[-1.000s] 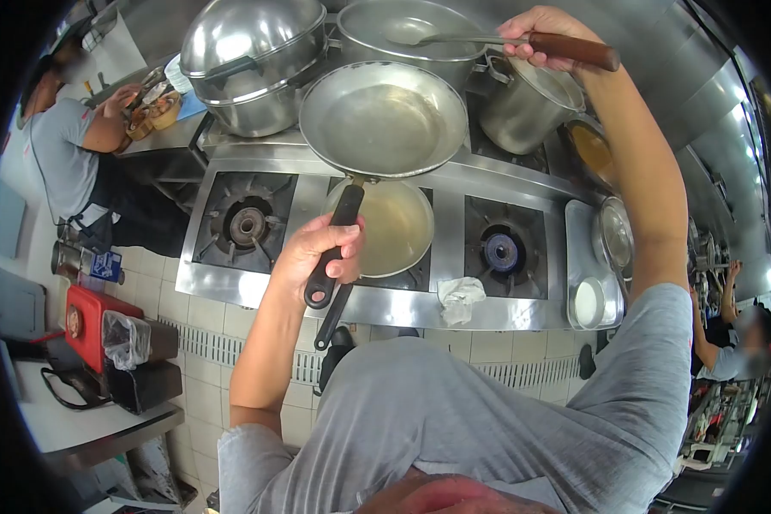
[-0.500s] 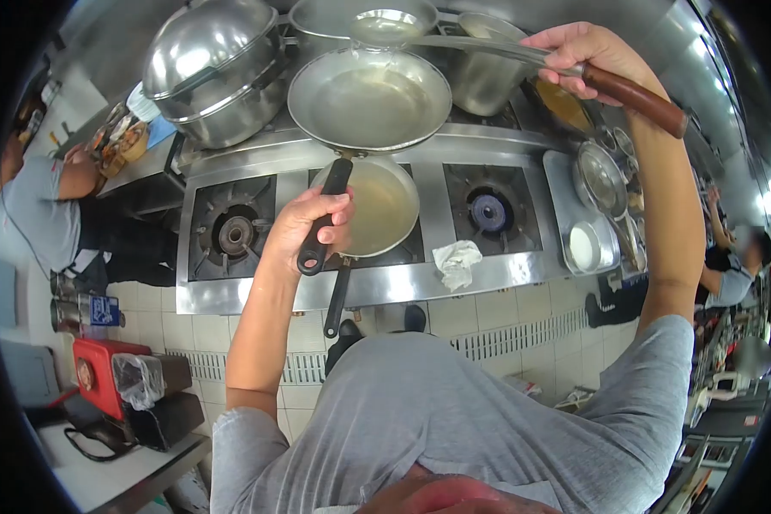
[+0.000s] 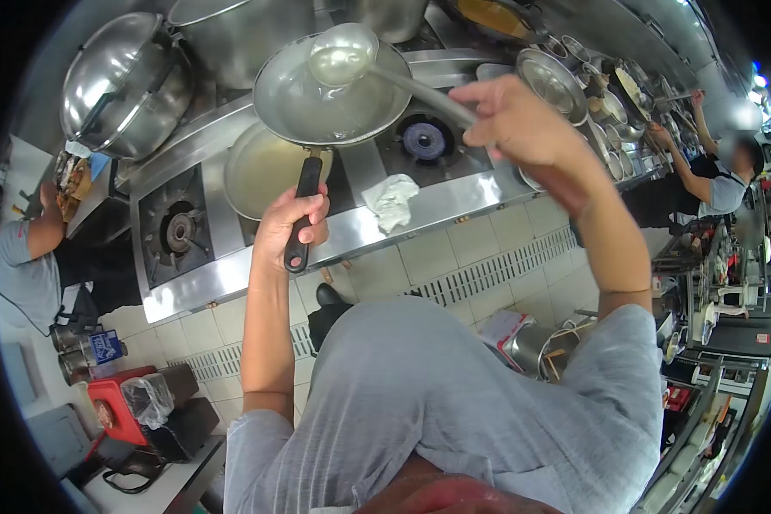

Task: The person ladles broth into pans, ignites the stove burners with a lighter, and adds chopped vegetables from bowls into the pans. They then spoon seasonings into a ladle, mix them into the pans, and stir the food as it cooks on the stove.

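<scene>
My left hand [image 3: 295,224] is wrapped round the black handle [image 3: 308,180] of a steel frying pan [image 3: 291,107], held up above the stove. Over the pan's upper right part is a large metal ladle [image 3: 343,56] with liquid in its bowl. My right hand [image 3: 516,120], a little blurred, is closed on the ladle's long handle. A shallow layer of liquid shows in the held pan. Below it, partly covered, a second pan [image 3: 253,176] with pale yellowish liquid sits on the stove.
A crumpled white cloth [image 3: 391,202] lies on the stove's front edge, near a burner [image 3: 423,139]. A domed pot [image 3: 128,84] and a large pot [image 3: 244,38] stand behind. Another burner [image 3: 178,231] is at left. One person [image 3: 34,257] is at far left, another [image 3: 702,180] at right.
The view has turned rightward. The ladle has come from over the large back pot to above the held pan, with my right hand lower. My left hand keeps its grip on the pan.
</scene>
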Available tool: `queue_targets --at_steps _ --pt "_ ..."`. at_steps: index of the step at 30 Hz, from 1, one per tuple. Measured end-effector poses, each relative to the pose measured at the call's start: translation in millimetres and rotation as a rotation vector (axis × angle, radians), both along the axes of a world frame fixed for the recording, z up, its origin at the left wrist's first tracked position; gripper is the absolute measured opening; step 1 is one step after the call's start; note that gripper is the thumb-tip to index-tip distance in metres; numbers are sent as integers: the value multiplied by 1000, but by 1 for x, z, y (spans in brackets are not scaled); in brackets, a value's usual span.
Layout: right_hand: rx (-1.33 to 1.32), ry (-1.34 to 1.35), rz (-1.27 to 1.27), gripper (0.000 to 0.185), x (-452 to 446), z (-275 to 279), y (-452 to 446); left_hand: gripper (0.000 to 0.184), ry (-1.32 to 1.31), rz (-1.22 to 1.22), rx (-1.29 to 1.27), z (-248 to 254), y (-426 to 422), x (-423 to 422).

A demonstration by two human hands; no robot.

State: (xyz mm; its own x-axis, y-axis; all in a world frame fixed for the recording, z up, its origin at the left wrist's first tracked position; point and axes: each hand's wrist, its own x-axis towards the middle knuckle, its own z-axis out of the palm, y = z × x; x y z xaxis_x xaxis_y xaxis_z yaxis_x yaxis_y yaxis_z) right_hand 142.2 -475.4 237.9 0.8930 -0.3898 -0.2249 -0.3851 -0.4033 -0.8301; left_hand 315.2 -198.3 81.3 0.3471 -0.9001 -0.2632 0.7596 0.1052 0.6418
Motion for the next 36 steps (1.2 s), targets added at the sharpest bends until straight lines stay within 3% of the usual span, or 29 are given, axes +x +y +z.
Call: queue_targets --at_steps 1,4,7,15,18,21,27,36 --pt "-122 81 23 48 -9 -11 -5 20 2 4 -5 -9 -10 -11" --pt "-469 -6 43 44 -40 -55 -13 22 12 2 -28 -40 -42 -41" --pt "-481 33 32 61 -67 -84 -24 22 20 -16 -34 -77 -69 -64" --pt "-469 -38 -124 61 -110 -184 -48 18 75 -85 -57 -143 -125 -103" --pt "-320 -25 -193 62 -116 -202 -51 18 71 -100 -62 -161 -140 -108" --pt "-351 -122 -207 63 -118 -227 -57 19 82 -117 -35 -171 -149 -108" --pt "146 -62 -346 58 -113 -237 -61 19 92 -111 24 -176 -161 -108" --pt "334 -81 -448 61 -103 -256 -56 24 60 -218 39 -193 -182 -85"
